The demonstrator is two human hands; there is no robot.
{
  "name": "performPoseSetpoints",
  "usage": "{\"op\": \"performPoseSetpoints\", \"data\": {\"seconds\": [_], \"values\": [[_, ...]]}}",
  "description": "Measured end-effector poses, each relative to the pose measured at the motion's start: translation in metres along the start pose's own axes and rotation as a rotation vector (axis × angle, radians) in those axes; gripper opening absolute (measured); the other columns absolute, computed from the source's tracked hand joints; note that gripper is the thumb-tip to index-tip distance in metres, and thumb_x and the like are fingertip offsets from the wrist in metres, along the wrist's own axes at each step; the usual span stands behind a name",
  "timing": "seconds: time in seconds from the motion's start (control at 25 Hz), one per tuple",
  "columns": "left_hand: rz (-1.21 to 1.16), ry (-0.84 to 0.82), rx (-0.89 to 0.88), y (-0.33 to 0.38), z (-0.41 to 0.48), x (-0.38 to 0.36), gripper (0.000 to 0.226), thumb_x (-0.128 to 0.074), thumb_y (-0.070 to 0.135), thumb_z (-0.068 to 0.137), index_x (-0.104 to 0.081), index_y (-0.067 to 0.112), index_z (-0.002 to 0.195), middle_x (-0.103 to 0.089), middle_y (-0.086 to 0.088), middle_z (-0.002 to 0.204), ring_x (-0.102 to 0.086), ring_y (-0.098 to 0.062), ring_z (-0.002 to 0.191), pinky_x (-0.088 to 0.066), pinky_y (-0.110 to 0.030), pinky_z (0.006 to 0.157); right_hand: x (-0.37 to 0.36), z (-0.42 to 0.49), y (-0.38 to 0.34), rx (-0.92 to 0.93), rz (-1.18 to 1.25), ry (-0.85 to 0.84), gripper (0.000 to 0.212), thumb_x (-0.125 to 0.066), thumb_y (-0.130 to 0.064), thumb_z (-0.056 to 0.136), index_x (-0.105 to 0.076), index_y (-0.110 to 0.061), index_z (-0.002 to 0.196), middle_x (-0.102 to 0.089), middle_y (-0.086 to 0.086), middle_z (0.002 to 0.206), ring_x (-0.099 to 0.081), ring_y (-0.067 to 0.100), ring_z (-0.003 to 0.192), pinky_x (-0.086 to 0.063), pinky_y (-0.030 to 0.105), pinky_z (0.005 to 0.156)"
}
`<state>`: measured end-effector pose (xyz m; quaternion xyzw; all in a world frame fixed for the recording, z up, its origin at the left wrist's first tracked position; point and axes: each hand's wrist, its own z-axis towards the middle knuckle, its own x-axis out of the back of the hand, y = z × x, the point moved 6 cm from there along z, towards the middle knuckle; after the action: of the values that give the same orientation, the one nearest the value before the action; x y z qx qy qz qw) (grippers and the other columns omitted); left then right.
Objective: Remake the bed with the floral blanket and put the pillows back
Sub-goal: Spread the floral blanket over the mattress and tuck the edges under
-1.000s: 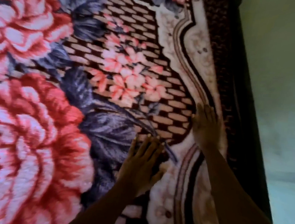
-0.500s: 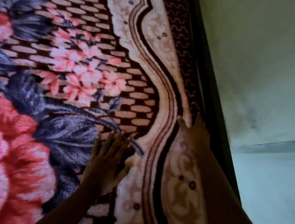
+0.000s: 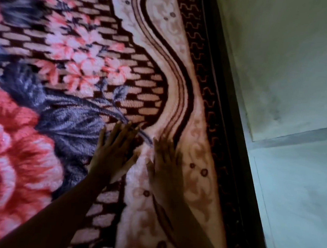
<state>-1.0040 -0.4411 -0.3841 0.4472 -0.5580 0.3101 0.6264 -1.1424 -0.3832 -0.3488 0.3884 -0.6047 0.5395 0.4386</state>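
Both hands are down on the floral blanket (image 3: 85, 59), which lies spread flat across the bed and fills the whole left and middle of the view. Big red roses sit toward the bed's inner side, with grey-blue leaves and a cluster of small pink blossoms on a brick-like dark ground next to them.

The left hand (image 3: 113, 151) lies palm down with its fingers straight and close together. The thumb is angled out toward the other hand, and the fingertips rest on the tip of a grey-blue leaf. The right hand (image 3: 165, 163) lies just beside it, also flat on the fabric with the fingers extended and held together (this one is a bit blurred, so the fingertips are hard to pick out). It presses on the cream scrollwork band of the blanket's border, right where the wavy dark stripes curve past. Neither hand grips or pinches any cloth; each is a flat palm on the pile. A slight ridge of cream fabric rises between the two hands.

Beyond the right hand the border goes on to a maroon strip with a zig-zag pattern, which reaches the dark edge of the bed (image 3: 234, 129). Past that edge stands a pale greenish wall (image 3: 291, 55), and below it is a light floor (image 3: 300, 193).
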Motion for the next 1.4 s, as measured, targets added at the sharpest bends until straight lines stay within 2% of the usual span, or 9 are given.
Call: {"op": "performPoseSetpoints", "data": {"seconds": [0.2,0.4,0.6,0.72,0.92,1.04,1.16,1.24,1.4], "values": [[0.023,0.003,-0.002,-0.001,-0.001,-0.002,0.069,-0.009,0.059,0.093,-0.025,0.018,0.146,-0.028,-0.004,0.152,-0.016,-0.025,0.141,-0.009,-0.052,0.112,0.010,-0.012,0.065,-0.026,-0.256,0.000,0.057,-0.023,-0.040,0.094,-0.024,-0.017,0.147,-0.024,0.007,0.152,-0.019,0.028,0.142,-0.011,0.047,0.115],[0.001,-0.025,0.017,-0.005,0.000,-0.005,0.070,-0.009,0.061,0.092,-0.027,0.019,0.147,-0.029,-0.005,0.153,-0.019,-0.026,0.141,-0.008,-0.052,0.111,0.032,-0.020,0.116,-0.288,-0.024,-0.010,0.071,-0.028,-0.058,0.090,-0.015,-0.020,0.149,-0.011,0.006,0.157,-0.008,0.025,0.145,-0.007,0.040,0.115],[-0.115,-0.055,0.072,0.001,-0.001,0.008,0.079,-0.013,0.067,0.089,-0.043,0.013,0.139,-0.043,-0.014,0.143,-0.037,-0.034,0.133,-0.026,-0.058,0.105,0.050,-0.011,0.126,-0.520,0.372,-0.102,0.076,-0.054,-0.040,0.091,-0.011,-0.019,0.150,-0.022,0.007,0.155,-0.028,0.029,0.139,-0.026,0.036,0.110],[-0.517,-0.053,0.252,0.017,-0.030,0.024,0.070,-0.040,0.055,0.083,-0.056,0.002,0.126,-0.054,-0.022,0.131,-0.052,-0.038,0.120,-0.039,-0.052,0.099,0.051,-0.001,0.126,-0.569,0.435,-0.209,0.074,-0.054,-0.034,0.093,-0.010,-0.018,0.151,-0.027,0.011,0.153,-0.033,0.033,0.136,-0.031,0.040,0.107],[-0.964,0.009,0.604,0.025,-0.148,0.052,0.031,-0.062,0.001,0.086,-0.060,0.005,0.116,-0.056,-0.024,0.124,-0.053,-0.036,0.117,-0.041,-0.026,0.093,0.072,-0.037,0.114,-0.491,0.383,-0.300,0.066,-0.046,-0.049,0.091,-0.029,-0.016,0.146,-0.035,0.012,0.148,-0.037,0.031,0.133,-0.033,0.047,0.109],[-1.032,0.011,0.692,0.014,-0.216,0.072,0.028,-0.059,0.008,0.089,-0.062,0.023,0.113,-0.060,-0.014,0.124,-0.058,-0.025,0.112,-0.044,-0.039,0.097,0.086,-0.082,0.089,-0.440,0.486,-0.228,0.063,-0.046,-0.049,0.089,-0.046,-0.008,0.136,-0.048,0.016,0.138,-0.046,0.032,0.126,-0.038,0.045,0.105],[-0.967,0.072,0.848,0.005,-0.288,0.102,0.033,-0.058,0.000,0.089,-0.058,0.006,0.121,-0.062,-0.012,0.115,-0.060,0.006,0.081,-0.045,-0.011,0.068,0.085,-0.132,0.040,-0.318,0.408,-0.299,0.045,-0.057,-0.021,0.091,-0.050,0.001,0.130,-0.051,0.023,0.132,-0.047,0.036,0.124,-0.033,0.037,0.105],[-0.936,0.124,0.911,0.003,-0.340,0.118,0.032,-0.058,0.001,0.089,-0.059,0.004,0.120,-0.061,-0.007,0.115,-0.060,0.000,0.096,-0.041,-0.006,0.075,0.082,-0.166,-0.008,-0.130,0.369,-0.336,0.045,-0.054,-0.029,0.089,-0.058,0.002,0.121,-0.059,0.023,0.121,-0.055,0.034,0.115,-0.038,0.034,0.098],[-0.949,0.227,1.136,0.001,-0.472,0.129,0.031,-0.057,0.017,0.092,-0.059,0.024,0.122,-0.061,-0.001,0.120,-0.057,-0.018,0.112,-0.041,-0.025,0.089,0.055,-0.237,-0.090,0.198,0.372,-0.553,0.038,-0.054,-0.029,0.078,-0.069,0.002,0.094,-0.071,0.017,0.088,-0.070,0.028,0.081,-0.049,0.027,0.071]]}}
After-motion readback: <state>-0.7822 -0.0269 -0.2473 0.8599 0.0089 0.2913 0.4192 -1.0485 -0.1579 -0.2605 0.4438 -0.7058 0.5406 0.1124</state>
